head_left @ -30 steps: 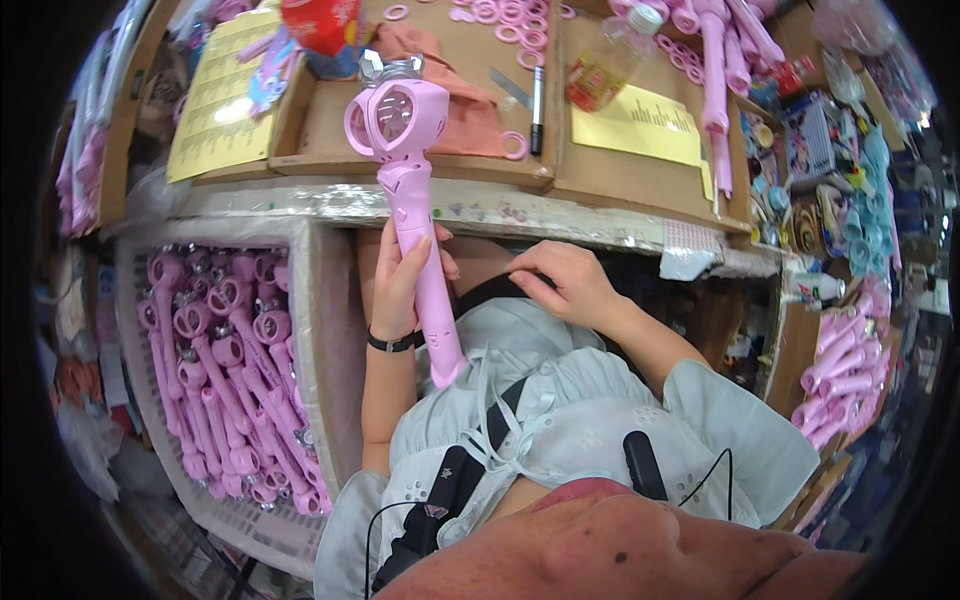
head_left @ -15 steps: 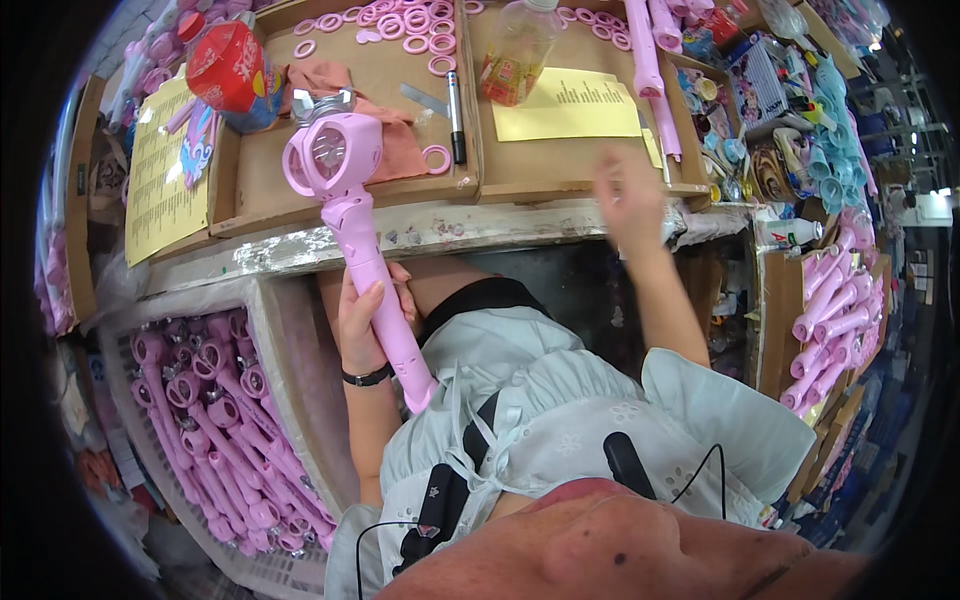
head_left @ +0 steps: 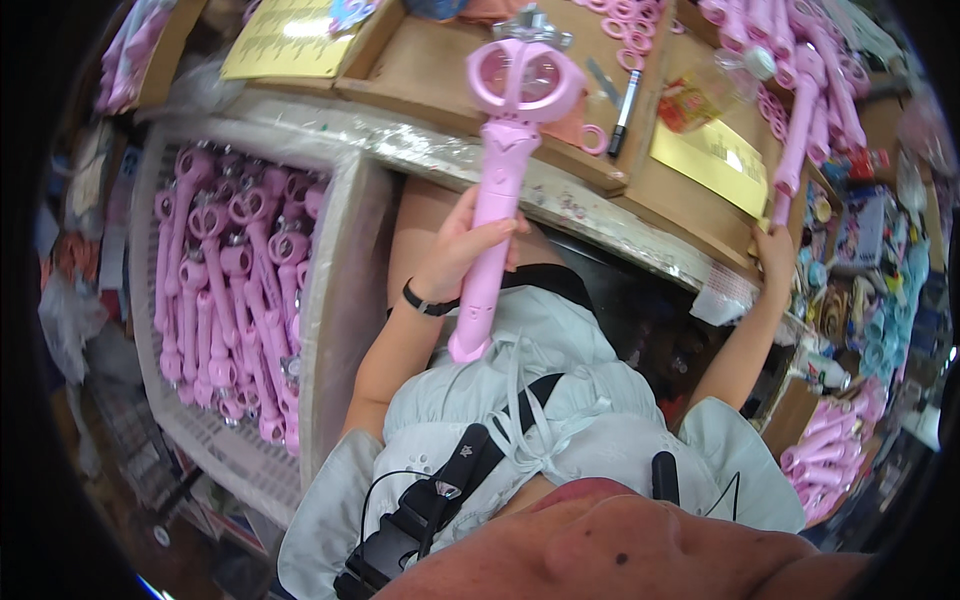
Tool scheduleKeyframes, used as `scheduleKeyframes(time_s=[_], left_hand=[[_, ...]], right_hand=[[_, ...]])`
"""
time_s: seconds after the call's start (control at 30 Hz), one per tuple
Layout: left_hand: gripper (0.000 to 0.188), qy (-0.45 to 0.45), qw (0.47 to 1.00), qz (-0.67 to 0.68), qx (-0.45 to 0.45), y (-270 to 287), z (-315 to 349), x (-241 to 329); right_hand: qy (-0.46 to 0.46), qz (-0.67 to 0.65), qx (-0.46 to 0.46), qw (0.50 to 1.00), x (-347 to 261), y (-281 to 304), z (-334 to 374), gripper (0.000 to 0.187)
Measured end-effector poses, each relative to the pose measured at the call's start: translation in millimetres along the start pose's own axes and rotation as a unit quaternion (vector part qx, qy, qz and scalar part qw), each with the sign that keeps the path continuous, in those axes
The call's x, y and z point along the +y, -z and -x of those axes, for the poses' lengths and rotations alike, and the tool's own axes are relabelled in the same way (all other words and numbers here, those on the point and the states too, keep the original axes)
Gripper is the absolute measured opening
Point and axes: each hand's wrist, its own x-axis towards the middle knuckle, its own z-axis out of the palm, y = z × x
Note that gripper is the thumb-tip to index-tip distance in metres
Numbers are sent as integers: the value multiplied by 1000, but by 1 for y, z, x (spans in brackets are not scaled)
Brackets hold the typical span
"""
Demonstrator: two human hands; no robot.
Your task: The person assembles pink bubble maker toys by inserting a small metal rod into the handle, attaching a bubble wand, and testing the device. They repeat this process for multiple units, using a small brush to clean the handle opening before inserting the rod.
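My left hand [head_left: 462, 245] is wrapped round the handle of a pink toy wand [head_left: 488, 270], held upright in front of my lap. The wand's round openwork head has a clear part inside and a silvery, clear piece on top. My right hand [head_left: 775, 262] is at the right-hand edge of the cardboard tray [head_left: 640, 208], beside a yellow printed sheet [head_left: 708, 165]. Its fingers are bent in at the tray wall, just below the end of a long pink handle [head_left: 797, 140]; what they grip is too small to make out.
On the left stands a white crate [head_left: 335, 260] full of pink wands. The tray holds pink rings [head_left: 594, 139], a black marker [head_left: 625, 112] and a bottle of amber liquid [head_left: 690, 100]. More pink handles [head_left: 825, 450] fill a box at the lower right.
My right hand has moved outward to the right edge of the tray. The wand in my left hand now stands straighter and farther right in view. The whole view has turned and shifted.
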Motion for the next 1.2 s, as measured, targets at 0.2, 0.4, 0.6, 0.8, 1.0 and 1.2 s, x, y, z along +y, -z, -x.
scheduleKeyframes(time_s=[0.2,0.4,0.6,0.8,1.0,1.2], left_hand=[[47,12,999,10,-35,1,-1,5],[55,12,997,54,-53,8,-4,-2],[60,6,994,75,-77,16,-7,-3],[63,67,949,259,-167,32,-22,37],[60,45,980,175,-87,9,-11,35],[58,66,997,-31,-16,-2,-5,46]], right_hand=[[106,-328,204,916,-47,26,50,27],[294,-453,-54,840,-164,-15,139,17],[478,-408,-51,776,-235,-52,173,19],[486,-426,5,763,-263,-41,168,20],[516,-396,72,756,-281,-34,161,17],[520,-345,56,779,-280,-21,163,16]])
